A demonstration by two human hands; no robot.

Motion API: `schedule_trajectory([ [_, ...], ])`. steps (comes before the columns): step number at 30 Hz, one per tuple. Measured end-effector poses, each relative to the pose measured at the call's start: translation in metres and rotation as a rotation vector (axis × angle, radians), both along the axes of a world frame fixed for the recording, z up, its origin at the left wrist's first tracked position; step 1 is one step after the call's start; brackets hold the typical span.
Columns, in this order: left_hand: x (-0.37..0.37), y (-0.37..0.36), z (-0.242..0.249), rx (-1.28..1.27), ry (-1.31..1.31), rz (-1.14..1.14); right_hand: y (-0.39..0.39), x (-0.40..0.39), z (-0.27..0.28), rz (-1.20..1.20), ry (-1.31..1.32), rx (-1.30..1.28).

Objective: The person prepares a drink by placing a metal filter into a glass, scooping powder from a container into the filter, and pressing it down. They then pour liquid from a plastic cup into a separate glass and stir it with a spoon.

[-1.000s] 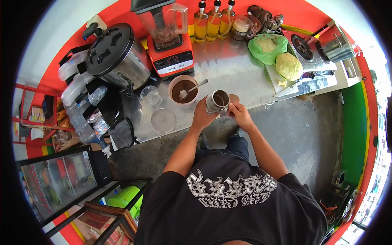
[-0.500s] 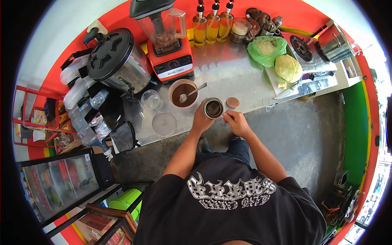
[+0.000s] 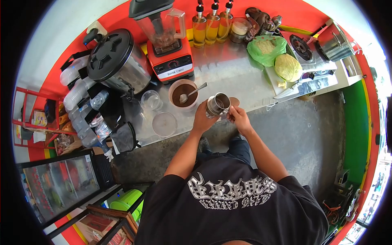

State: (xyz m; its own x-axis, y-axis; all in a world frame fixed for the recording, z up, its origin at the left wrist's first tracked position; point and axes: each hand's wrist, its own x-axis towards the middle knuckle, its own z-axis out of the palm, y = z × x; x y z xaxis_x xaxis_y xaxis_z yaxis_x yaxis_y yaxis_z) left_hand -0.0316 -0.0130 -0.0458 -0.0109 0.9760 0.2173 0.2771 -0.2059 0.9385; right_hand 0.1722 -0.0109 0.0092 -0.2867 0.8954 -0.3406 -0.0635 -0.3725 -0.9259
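My left hand [image 3: 202,119] is wrapped round a metal container [image 3: 211,107] above the front edge of the counter. My right hand [image 3: 240,119] pinches a small metal cup [image 3: 221,101], which is tilted at the mouth of the container. Behind my right hand lies a round brownish lid [image 3: 234,102], partly hidden. Left of the container stands a bowl of brown powder [image 3: 178,90] with a metal spoon [image 3: 194,93] in it. A round clear lid [image 3: 164,124] and a clear plastic cup [image 3: 151,100] are farther left on the counter.
A red blender [image 3: 170,61] and a large steel pot with black lid [image 3: 118,61] stand at the back left. Pump bottles [image 3: 212,28] line the wall. At the right are a cabbage [image 3: 288,67], a knife [image 3: 286,93] and a gas stove [image 3: 302,48].
The small metal cup has come up out of the container and now tilts beside its mouth, held by my right hand. My right hand has risen slightly and moved right.
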Motion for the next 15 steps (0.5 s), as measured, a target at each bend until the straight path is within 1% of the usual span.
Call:
schedule_trajectory([
  [1, 0.000, 0.000, -0.002, 0.018, 0.002, 0.006, 0.001, 0.000, 0.000, -0.059, 0.046, -0.001],
  [2, 0.000, 0.001, -0.005, 0.036, 0.005, 0.013, 0.002, 0.001, 0.000, -0.067, 0.048, 0.001],
  [4, 0.000, -0.001, 0.006, -0.007, -0.029, 0.005, 0.002, 0.004, 0.003, 0.122, -0.083, 0.069],
  [5, 0.001, -0.003, 0.012, -0.048, -0.066, 0.005, 0.000, 0.003, 0.003, 0.116, -0.082, 0.067],
  [6, 0.001, -0.003, 0.008, -0.046, -0.065, 0.000, -0.001, 0.001, 0.002, 0.049, -0.086, 0.093],
  [7, 0.002, -0.001, 0.005, -0.021, -0.061, 0.006, 0.001, 0.000, 0.001, -0.015, -0.090, 0.120],
  [8, 0.001, 0.000, 0.001, 0.003, -0.058, 0.014, 0.002, 0.000, 0.001, -0.015, -0.090, 0.123],
  [10, 0.002, -0.001, 0.007, -0.025, -0.072, 0.014, 0.000, 0.003, -0.002, 0.190, -0.205, 0.231],
  [11, 0.004, -0.003, 0.010, -0.052, -0.088, 0.013, -0.002, 0.003, -0.004, 0.191, -0.207, 0.229],
  [13, 0.004, -0.004, 0.012, -0.081, -0.065, 0.026, -0.003, -0.003, 0.002, 0.033, -0.358, 0.271],
  [14, 0.004, -0.004, 0.013, -0.109, -0.039, 0.037, -0.004, -0.004, 0.006, 0.037, -0.358, 0.272],
  [15, 0.003, -0.003, 0.005, -0.110, -0.039, 0.041, -0.007, -0.006, 0.017, 0.118, -0.402, 0.311],
])
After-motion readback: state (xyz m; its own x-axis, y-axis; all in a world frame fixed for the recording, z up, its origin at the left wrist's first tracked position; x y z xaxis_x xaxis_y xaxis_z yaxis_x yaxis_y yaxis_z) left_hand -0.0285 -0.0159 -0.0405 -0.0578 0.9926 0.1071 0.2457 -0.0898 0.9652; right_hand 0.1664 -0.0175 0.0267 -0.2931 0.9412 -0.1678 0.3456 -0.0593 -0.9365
